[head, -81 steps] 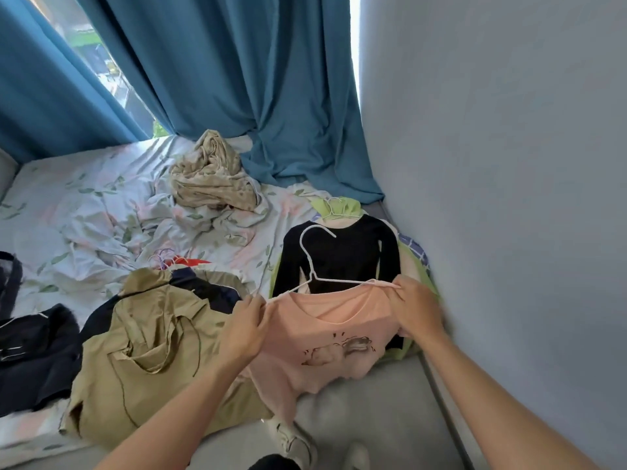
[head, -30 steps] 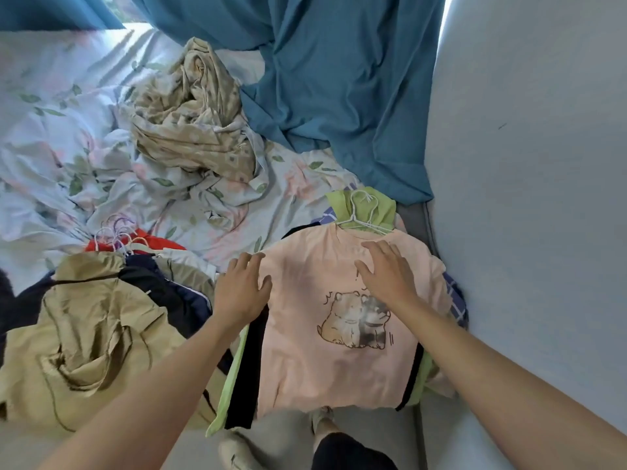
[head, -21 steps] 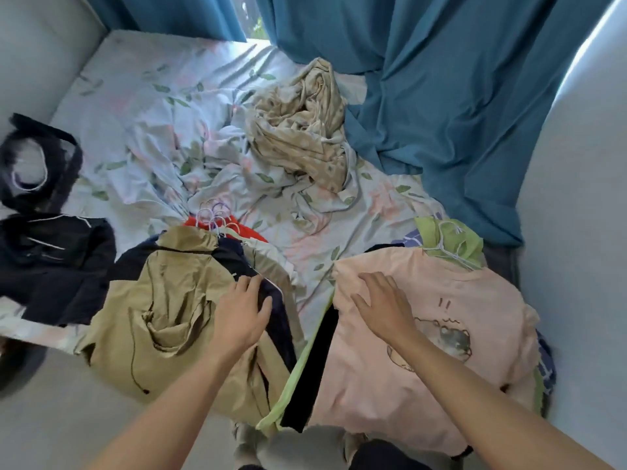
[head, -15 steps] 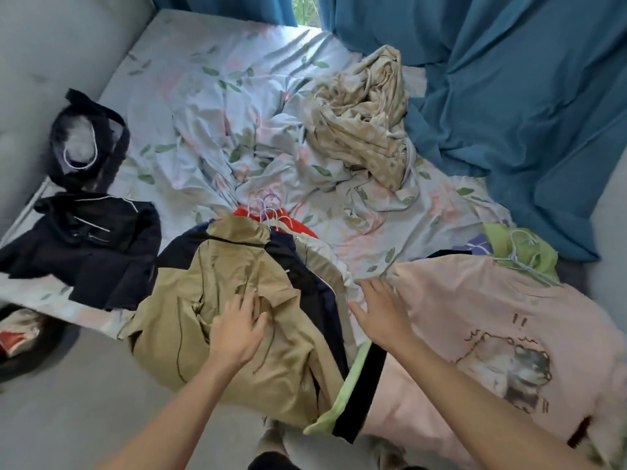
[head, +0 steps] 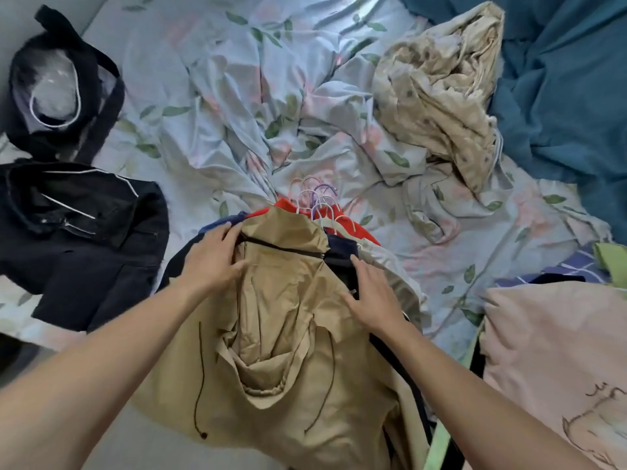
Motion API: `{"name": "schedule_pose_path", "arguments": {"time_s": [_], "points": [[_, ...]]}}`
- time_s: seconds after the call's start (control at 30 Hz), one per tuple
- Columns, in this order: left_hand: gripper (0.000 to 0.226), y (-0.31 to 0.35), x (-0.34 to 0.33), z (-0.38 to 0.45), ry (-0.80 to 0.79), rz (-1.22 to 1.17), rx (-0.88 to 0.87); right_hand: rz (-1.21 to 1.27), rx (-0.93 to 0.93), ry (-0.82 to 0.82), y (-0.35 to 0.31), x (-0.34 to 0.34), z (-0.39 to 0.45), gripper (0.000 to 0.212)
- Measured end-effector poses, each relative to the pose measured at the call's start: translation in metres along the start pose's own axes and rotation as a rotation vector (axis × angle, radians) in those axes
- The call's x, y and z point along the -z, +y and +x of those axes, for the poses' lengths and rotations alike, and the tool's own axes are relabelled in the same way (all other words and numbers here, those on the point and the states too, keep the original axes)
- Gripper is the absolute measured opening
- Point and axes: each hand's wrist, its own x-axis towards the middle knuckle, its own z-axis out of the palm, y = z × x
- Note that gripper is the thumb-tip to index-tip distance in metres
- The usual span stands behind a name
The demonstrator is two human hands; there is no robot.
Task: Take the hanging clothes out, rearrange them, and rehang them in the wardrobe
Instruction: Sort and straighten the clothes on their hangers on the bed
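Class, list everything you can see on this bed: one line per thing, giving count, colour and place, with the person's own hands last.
khaki jacket: one, tan, top of the centre pile
hanger hooks: several, white, pink and purple, at the pile's far end
red garment: one, under the jacket
black jacket: one, left
black bag: one, far left
pink T-shirt: one, right
beige cloth: one, crumpled, far right
blue curtain: one, upper right
floral sheet: one, pale, underneath
left hand: on the jacket's shoulder
right hand: on the jacket's other shoulder
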Motion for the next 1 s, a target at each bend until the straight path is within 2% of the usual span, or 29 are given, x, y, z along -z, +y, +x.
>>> {"name": "schedule_pose_path", "arguments": {"time_s": [0.1, 0.17, 0.33, 0.37, 0.47, 0.63, 0.83, 0.93, 1.0], "points": [[0.085, -0.014, -0.010, 0.028, -0.038, -0.043, 0.049, 0.029, -0.024, 0.009, -0.004, -0.007, 0.019, 0.080], [0.078, -0.019, -0.016, 0.035, -0.050, -0.010, 0.031, 0.070, -0.064, 0.056, -0.008, -0.012, 0.027, 0.073], [0.056, -0.026, -0.016, 0.028, 0.066, 0.056, -0.085, 0.162, -0.054, 0.124, -0.014, -0.016, 0.027, 0.031], [0.052, -0.028, -0.015, 0.022, 0.083, 0.068, -0.113, 0.182, -0.043, 0.121, -0.014, -0.014, 0.023, 0.027], [0.046, -0.030, -0.012, -0.003, 0.115, -0.001, -0.180, 0.160, 0.015, 0.108, -0.014, -0.006, 0.002, 0.029], [0.050, -0.021, 0.010, -0.063, 0.128, -0.147, -0.187, 0.187, 0.035, 0.129, -0.024, 0.019, -0.061, 0.036], [0.020, 0.009, 0.050, -0.175, 0.079, -0.273, -0.101, 0.284, 0.043, 0.109, -0.035, 0.053, -0.161, 0.037], [0.026, 0.034, 0.064, -0.250, 0.059, -0.309, -0.078, 0.363, 0.106, 0.060, -0.031, 0.070, -0.227, 0.036], [0.046, 0.051, 0.072, -0.297, 0.015, -0.293, -0.085, 0.375, 0.135, 0.051, -0.025, 0.083, -0.282, 0.035]]}}
